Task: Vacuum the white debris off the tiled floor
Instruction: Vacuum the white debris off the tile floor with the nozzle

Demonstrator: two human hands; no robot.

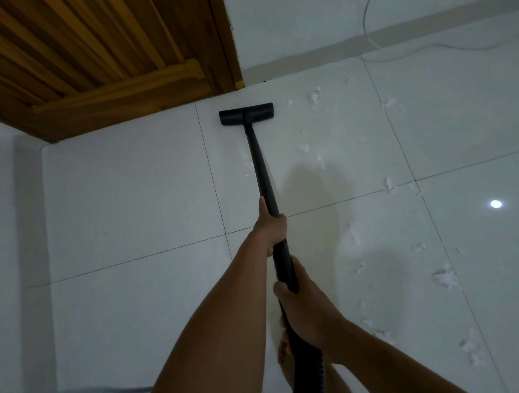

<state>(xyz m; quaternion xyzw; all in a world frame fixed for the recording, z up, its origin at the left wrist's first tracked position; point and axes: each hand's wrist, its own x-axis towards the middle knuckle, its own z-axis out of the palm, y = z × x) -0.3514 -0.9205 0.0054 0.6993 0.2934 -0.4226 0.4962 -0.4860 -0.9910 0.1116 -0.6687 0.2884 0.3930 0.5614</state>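
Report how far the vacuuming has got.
Done: the tiles left of the wand look nearly clean, with only a few flecks close beside it. In hand: the left hand and right hand both grip the wand, its nozzle on the floor by the door. Left: white debris lies scattered right of the wand, from near the wall to the bottom right.
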